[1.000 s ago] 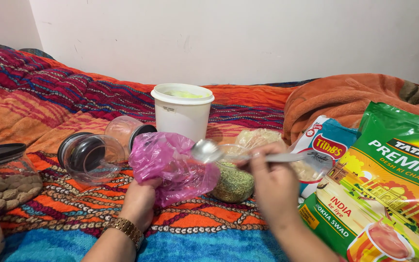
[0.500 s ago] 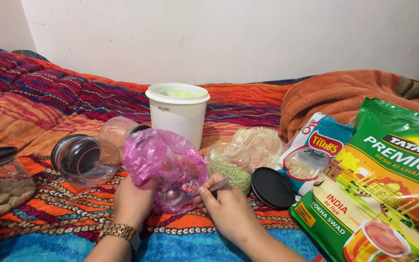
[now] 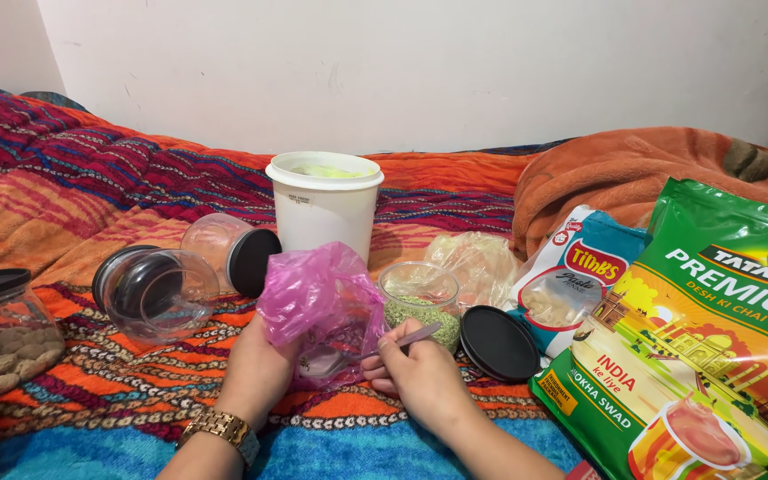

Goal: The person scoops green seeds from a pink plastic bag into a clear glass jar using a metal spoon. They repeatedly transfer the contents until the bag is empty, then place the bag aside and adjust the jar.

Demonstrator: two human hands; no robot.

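Pink bag (image 3: 317,293) now between hands.

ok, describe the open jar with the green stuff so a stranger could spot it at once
Start at the tall white tub standing mid-bed. Just in front of it to the right stands a small clear jar, upright and lidless, between the pink plastic bag and a loose black lid. Unlike the empty jars lying on their sides, it holds green seeds.

Home bedroom: quilt-covered bed (image 3: 91,187)

open jar (image 3: 420,302) and black lid (image 3: 500,344) crowding right, blanket (image 3: 117,400) free left
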